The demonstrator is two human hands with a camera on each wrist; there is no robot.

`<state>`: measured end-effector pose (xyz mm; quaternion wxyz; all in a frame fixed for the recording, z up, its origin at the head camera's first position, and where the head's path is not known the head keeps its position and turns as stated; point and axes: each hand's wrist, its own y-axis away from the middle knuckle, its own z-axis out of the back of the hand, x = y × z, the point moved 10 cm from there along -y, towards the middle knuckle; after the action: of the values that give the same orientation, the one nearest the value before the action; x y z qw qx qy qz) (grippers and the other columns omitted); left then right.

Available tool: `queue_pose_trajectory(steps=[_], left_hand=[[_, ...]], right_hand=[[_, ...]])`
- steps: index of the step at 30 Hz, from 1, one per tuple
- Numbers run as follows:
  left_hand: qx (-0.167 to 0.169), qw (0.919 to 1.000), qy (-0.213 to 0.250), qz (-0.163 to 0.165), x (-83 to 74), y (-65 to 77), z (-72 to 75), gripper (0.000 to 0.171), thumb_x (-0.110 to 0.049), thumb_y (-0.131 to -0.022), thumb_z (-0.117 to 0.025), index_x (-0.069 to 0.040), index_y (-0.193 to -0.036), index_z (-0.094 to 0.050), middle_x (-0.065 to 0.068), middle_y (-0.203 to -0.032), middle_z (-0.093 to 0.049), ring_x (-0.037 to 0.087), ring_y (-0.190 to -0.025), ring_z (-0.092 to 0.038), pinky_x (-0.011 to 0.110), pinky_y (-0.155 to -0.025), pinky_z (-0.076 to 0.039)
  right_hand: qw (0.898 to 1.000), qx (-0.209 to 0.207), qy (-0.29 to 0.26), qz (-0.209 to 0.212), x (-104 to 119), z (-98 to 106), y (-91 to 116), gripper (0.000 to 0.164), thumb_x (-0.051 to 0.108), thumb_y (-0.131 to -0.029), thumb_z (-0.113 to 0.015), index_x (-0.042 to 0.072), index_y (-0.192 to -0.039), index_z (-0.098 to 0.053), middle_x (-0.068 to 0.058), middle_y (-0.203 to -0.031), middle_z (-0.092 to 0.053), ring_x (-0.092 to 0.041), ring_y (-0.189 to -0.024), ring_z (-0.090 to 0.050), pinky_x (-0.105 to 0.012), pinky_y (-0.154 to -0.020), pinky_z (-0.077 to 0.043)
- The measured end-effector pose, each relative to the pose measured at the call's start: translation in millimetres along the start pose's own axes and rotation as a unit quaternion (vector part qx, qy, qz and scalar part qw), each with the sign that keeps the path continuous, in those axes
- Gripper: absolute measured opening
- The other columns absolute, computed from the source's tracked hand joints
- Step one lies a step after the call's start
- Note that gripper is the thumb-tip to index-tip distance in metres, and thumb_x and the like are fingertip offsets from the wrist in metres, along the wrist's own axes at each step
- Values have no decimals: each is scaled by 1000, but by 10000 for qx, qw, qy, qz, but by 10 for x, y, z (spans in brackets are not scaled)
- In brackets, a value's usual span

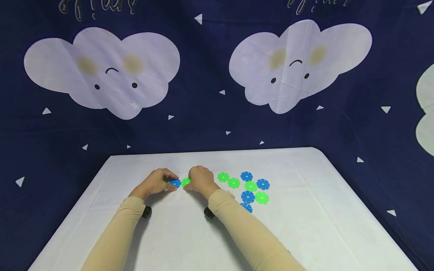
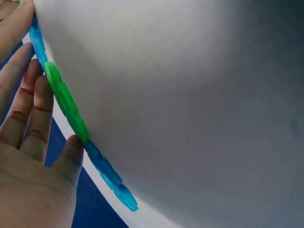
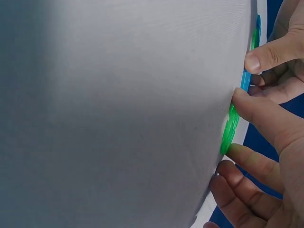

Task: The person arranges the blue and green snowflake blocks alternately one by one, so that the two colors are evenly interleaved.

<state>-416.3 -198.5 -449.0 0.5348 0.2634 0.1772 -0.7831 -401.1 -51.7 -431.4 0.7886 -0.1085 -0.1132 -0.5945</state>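
Near the far edge of the table, my left hand (image 1: 157, 182) holds a flat blue notched disc (image 1: 174, 183) between thumb and fingers. A green disc beside it is mostly hidden under that hand. Seen from the left wrist, a row of blue and green discs (image 2: 66, 104) lies edge to edge along the fingers. My right hand (image 1: 201, 180) pinches a green notched disc (image 1: 186, 182), with the thumb (image 3: 244, 97) on one side and the index finger on the other. The green disc's edge meets the blue one; whether they are slotted together cannot be made out.
Right of the hands, several loose blue discs (image 1: 246, 176) and green discs (image 1: 233, 183) lie flat on the white table (image 1: 298, 226). One blue disc (image 1: 247, 207) is partly hidden by the right sleeve. A dark blue cloth with clouds (image 1: 203, 128) hangs behind the table.
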Motion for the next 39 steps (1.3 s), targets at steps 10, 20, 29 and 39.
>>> queue_pose_trajectory(steps=[10, 20, 29, 39], left_hand=[[-10, 10000, 87, 5, -9, 15, 1, 40, -14, -81, -95, -4, -117, -81, 13, -118, -78, 28, -110, -69, 52, -103, -57], [21, 9999, 142, 66, 15, 30, -20, 41, -14, -81, -94, -4, -119, -80, 13, -118, -77, 26, -107, -68, 49, -101, -57], [20, 9998, 162, 61, 17, 28, -14, 41, -13, -81, -94, -3, -119, -80, 14, -118, -77, 28, -109, -69, 51, -102, -57], [44, 10000, 81, -7, 18, 9, -16, 42, -14, -81, -93, -3, -119, -79, 13, -115, -75, 26, -104, -66, 45, -97, -55]], right_hand=[[9999, -65, 26, 73, 2, -12, -9, 39, 44, -79, -97, 15, -102, -84, 0, -103, -80, -21, -94, -74, -37, -79, -63], [10000, 1, 33, 8, -12, -43, -13, 40, 45, -79, -96, 16, -104, -84, 1, -105, -80, -21, -95, -74, -36, -79, -63], [9999, 36, 99, -11, -7, -37, -7, 40, 48, -80, -95, 18, -105, -84, 2, -106, -80, -20, -96, -74, -36, -78, -63], [9999, 11, 136, -46, -11, -37, -17, 39, 48, -80, -95, 17, -100, -83, 1, -102, -80, -21, -94, -73, -38, -80, -63]])
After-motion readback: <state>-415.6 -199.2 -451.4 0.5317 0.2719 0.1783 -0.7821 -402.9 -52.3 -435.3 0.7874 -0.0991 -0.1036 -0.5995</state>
